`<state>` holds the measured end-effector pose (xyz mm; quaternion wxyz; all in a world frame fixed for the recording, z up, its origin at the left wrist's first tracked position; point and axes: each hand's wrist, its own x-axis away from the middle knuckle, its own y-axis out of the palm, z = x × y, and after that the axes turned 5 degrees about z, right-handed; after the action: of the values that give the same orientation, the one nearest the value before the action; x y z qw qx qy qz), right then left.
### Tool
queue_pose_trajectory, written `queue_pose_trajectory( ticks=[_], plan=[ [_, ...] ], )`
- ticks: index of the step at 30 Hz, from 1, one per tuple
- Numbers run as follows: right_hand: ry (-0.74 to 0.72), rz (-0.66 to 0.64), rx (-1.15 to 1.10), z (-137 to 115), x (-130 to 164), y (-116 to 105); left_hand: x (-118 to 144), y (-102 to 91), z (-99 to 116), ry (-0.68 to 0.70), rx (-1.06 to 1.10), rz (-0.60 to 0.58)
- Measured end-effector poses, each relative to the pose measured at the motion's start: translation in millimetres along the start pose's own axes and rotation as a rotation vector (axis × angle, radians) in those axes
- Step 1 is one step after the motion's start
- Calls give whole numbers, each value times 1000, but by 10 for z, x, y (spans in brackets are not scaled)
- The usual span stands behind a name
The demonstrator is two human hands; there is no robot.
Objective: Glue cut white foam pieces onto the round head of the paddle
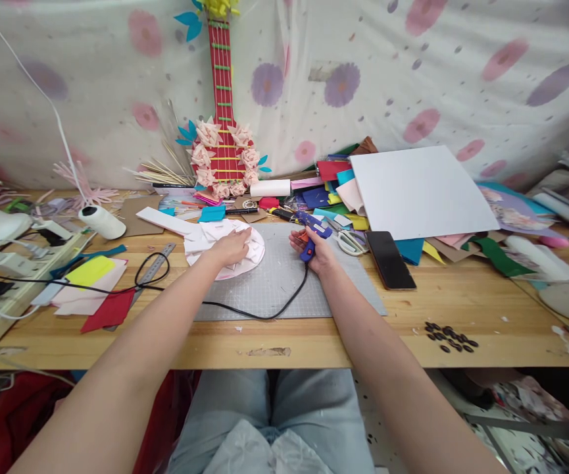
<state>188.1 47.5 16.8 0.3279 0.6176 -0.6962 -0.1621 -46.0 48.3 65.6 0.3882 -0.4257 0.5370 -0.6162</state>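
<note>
My left hand [231,249] rests flat on a pale pink round disc [254,260] covered with white folded paper petals, at the far left part of the grey cutting mat [284,283]. My right hand [314,251] grips a blue glue gun [312,232], its nozzle pointing left toward the disc. The gun's black cord [259,315] loops across the mat and runs left over the wooden table [412,322].
A black phone [390,260] and scissors [348,242] lie right of the mat. Behind them are a white sheet [420,191] and piles of coloured felt. A red paper guitar [222,131] leans on the back cloth. A steel ruler [158,260], coloured sheets [91,289] and a power strip [12,263] lie left.
</note>
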Motion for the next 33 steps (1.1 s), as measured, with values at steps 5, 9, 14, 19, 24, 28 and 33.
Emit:
queue_pose_trajectory(
  ticks=[5, 9, 14, 19, 24, 28, 33],
  plan=[
    [-14, -18, 14, 35, -24, -24, 12, -15, 14, -8, 15, -12],
    [-104, 20, 4, -5, -57, -42, 28, -32, 27, -8, 11, -12],
    [-383, 221, -26, -328, -199, -155, 27, -20, 19, 10, 26, -10],
    [-360, 301, 239, -637, -407, -284, 22, -25, 13, -7, 37, -23],
    [-279, 334, 530, -678, -605, -247, 16, -39, 21, -14, 50, -27],
    [-284, 439, 758, -607, -706, -150, 14, -31, 17, -12, 73, -16],
    [-285, 580, 878, -494, -723, -36, 18, -17, 7, -10, 98, -13]
  ],
)
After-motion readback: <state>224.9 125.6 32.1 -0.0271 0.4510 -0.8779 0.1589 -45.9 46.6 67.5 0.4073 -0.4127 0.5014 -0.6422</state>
